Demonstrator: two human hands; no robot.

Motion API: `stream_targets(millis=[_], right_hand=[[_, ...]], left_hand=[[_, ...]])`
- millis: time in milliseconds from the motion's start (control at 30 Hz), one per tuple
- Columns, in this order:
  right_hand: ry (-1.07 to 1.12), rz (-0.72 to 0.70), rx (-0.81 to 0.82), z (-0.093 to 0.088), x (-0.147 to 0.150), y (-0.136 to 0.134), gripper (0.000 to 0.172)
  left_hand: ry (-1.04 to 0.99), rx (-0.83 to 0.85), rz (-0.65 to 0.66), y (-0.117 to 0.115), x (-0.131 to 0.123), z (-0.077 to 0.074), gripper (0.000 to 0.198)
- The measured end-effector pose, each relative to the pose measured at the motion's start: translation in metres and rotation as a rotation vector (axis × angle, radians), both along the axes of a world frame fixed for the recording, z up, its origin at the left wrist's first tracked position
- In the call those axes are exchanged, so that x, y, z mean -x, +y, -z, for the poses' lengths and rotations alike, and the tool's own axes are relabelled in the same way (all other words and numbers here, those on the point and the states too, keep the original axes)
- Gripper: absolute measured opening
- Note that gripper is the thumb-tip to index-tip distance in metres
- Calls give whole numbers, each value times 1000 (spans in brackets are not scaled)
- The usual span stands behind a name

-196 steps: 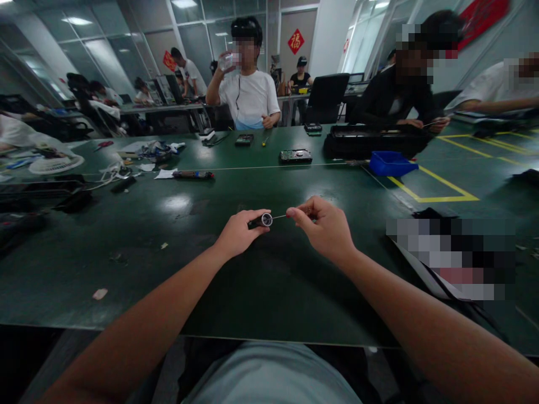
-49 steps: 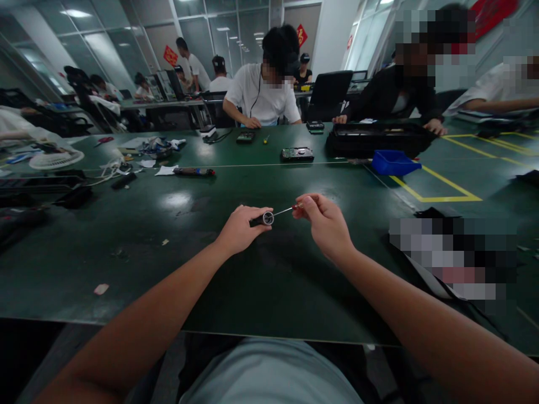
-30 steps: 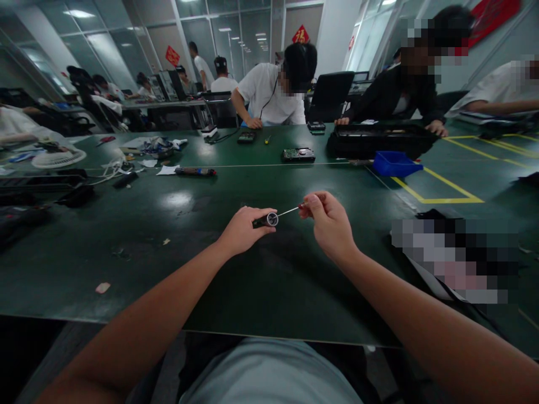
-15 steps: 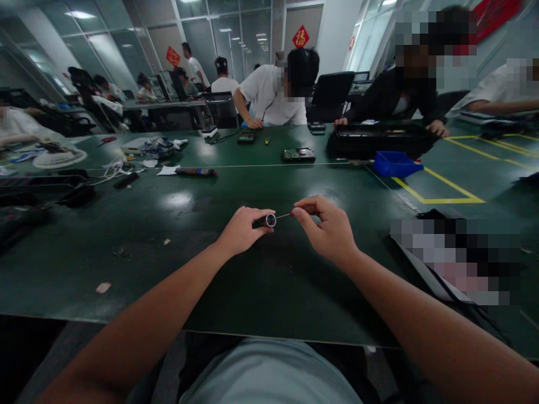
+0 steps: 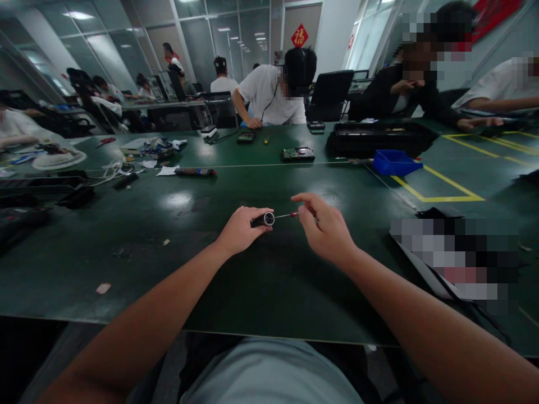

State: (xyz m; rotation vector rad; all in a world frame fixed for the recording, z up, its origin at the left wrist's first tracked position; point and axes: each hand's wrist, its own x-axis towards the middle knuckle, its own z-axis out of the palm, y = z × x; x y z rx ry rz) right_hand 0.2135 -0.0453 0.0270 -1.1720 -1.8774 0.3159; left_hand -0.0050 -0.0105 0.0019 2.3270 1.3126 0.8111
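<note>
Right hand (image 5: 326,230): in the head view it is uncurling compared with half a second ago, the forefinger now stretching out over the red handle. Thumb and fingers are pinching the screwdriver (image 5: 283,215) lightly, and the rest of the hand is staying half open.
Screwdriver: its thin shaft is lying level now, where a second ago it was slanting up to the right. Its tip is meeting the bright end of the cylinder (image 5: 265,219).
Left hand (image 5: 241,229): it is wrapping tightly round the small dark cylinder, leaving only the silver-ringed end showing.
Cylinder: it is sitting between the two hands, low over the desk (image 5: 261,292) near the middle of the view. Whether it is touching the desk I cannot tell.
Risk: the tip is probably liable to skid off the ring, since the pinch is looking light and the shaft thin. The left fingertips, lying right beside that end, are likely taking the jab if it does. Any tiny loose part is likely getting lost against the dark desk.
Around: a pen-shaped tool (image 5: 195,171), a circuit board (image 5: 298,154), a blue tray (image 5: 393,163) and a black case (image 5: 379,139) are lying farther back, well apart from the hands. Cables (image 5: 112,168) are trailing at the left.
In the way: a dark blurred object (image 5: 452,255) is crowding the right forearm. Other people are working across the desk, well apart.
</note>
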Motion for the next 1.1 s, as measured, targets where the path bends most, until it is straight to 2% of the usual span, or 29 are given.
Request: stream_targets(millis=[100,233,467,533,700,800,933,1000,1100], right_hand=[[-8,-24,39,-1,0,0,25],[-32,26,70,-1,1,-1,31],[114,39,-19,7,4,0,18],[123,27,6,8,4,1,14],[196,-20,96,7,4,1,20],[345,-24,160,9,4,5,26],[701,-14,293,18,4,17,32],[890,-37,428,21,3,22,31],[1005,-116,643,22,3,25,34]], left_hand=[[9,9,8,-1,0,-1,38],[21,1,21,0,0,-1,37],[21,-12,4,2,0,2,38],[9,-11,-12,3,0,3,38],[7,-25,2,4,1,5,39],[-15,-47,76,3,0,7,41],[-63,-63,151,2,0,8,42],[-91,-60,142,4,2,8,40],[-117,-63,100,6,4,7,41]])
